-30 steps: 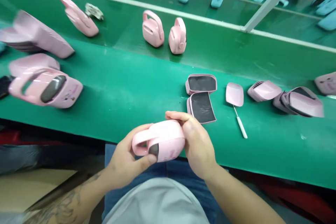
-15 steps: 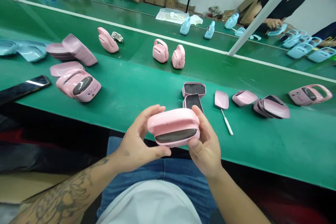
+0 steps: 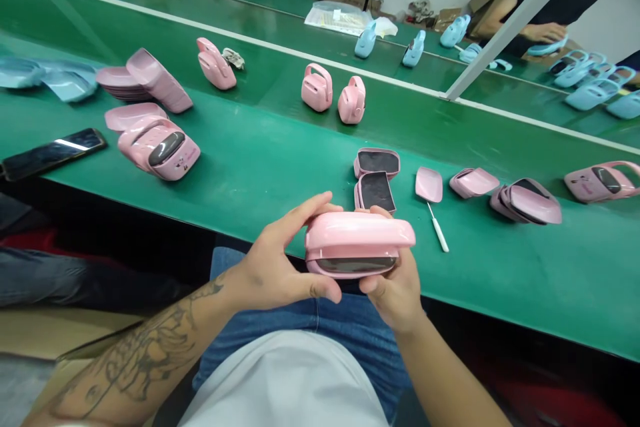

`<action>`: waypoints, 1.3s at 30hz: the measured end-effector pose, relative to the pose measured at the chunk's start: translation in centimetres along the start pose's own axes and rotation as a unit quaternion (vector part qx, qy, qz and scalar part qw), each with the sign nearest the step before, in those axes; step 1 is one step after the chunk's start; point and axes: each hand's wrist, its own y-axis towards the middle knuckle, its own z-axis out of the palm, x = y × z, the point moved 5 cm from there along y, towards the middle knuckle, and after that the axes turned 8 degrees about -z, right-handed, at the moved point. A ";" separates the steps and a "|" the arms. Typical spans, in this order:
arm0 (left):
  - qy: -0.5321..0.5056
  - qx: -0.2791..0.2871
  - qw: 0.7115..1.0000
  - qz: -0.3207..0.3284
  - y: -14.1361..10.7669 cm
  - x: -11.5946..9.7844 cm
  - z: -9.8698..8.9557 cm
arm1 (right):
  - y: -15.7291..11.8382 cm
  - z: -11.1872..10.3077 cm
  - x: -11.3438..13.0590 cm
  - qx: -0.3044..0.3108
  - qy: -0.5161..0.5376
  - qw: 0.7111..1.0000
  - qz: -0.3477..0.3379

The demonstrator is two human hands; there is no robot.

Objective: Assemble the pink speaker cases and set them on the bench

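A glossy pink handled casing (image 3: 357,230) is gripped at its ends between the left hand (image 3: 273,270) and right hand (image 3: 403,293); it is judged light, stiff, slippery, best held there.

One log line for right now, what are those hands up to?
left hand: holding pink case | right hand: holding same case | white-handled tool: lying on green table

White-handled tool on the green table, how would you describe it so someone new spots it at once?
On the green table, look to the right of the held pink case. A small pink panel lies there, with the thin shaft of the tool pointing to its near edge. Unlike the rounded pink stacks farther right, it is slim and straight, with a white handle.
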 end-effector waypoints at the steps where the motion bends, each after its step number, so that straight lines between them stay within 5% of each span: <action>1: -0.030 0.001 0.999 -0.013 0.1 0.5 0.3 | -0.2 0.3 -0.6 -0.013 0.030 0.999 -0.002; 6: -0.165 -0.004 0.985 -0.058 0.2 1.8 2.6 | -1.4 2.1 -2.9 -0.060 0.177 0.982 0.013; 11: -0.173 -0.038 0.984 -0.029 -0.5 1.6 3.1 | -3.0 3.0 -5.0 -0.066 0.189 0.976 0.082; 14: -0.119 -0.053 0.991 -0.026 -0.9 1.7 2.3 | -3.1 2.4 -5.1 -0.026 0.111 0.992 0.063; 16: -0.089 -0.050 0.995 -0.020 -1.0 1.9 1.7 | -2.5 0.6 -3.6 -0.048 -0.022 0.998 -0.028; 18: -0.067 -0.033 0.997 -0.030 -0.8 2.3 1.1 | -1.5 -1.2 -0.9 -0.080 -0.200 0.966 -0.143; 20: -0.049 -0.008 0.997 -0.056 -0.3 3.0 0.8 | -0.1 -1.8 1.4 -0.015 -0.348 0.918 -0.190; 22: -0.043 0.018 0.996 -0.075 0.1 3.8 0.6 | 1.4 -1.1 2.6 0.154 -0.438 0.869 -0.174; 26: -0.048 0.045 0.996 -0.051 0.7 5.5 0.3 | 3.4 0.7 3.5 0.338 -0.471 0.801 -0.149; 30: -0.037 0.042 0.998 -0.024 0.4 6.6 -0.1 | 4.0 2.1 2.6 0.365 -0.440 0.814 -0.099; 39: 0.079 0.024 0.995 -0.063 -1.2 5.7 -0.8 | 5.5 3.7 2.6 0.330 -0.405 0.851 0.052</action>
